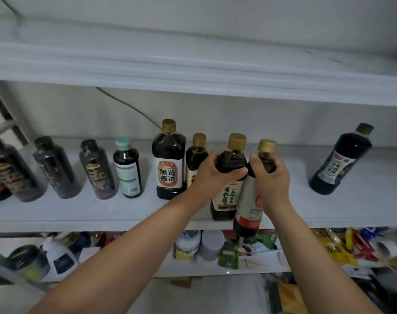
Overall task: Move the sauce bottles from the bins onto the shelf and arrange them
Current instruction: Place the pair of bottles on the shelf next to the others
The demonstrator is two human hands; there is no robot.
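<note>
Right now both hands are busy at the front edge of the white shelf (79,214), each closed round the shoulder of a gold-capped bottle. The left hand (212,175) wraps the soy sauce bottle with the cream label (229,177), whose base appears to sit on the shelf near the lip. The right hand (272,177) grips the bottle with the red-and-white label (249,205); that one hangs lower, its base below the shelf edge, so it looks not yet set down. The two bottles touch side by side.

Further along the shelf a row already stands: several black bottles (57,168) at the left, a teal-capped bottle (127,168), a tall soy sauce bottle with a white label (169,162), and a smaller gold-capped one (196,159) partly behind the left hand. One dark bottle (341,162) stands well apart at the right. No bins show in this view; the lower shelf (215,268) holds mixed packets and jars.

My reading is that the step in hand is placing this pair. Next, the right-hand bottle needs lifting clear of the lip and standing upright beside its neighbour, then both pushed back into line with the row. Care is needed because the bottles press together, and one nudge could tip the other.
</note>
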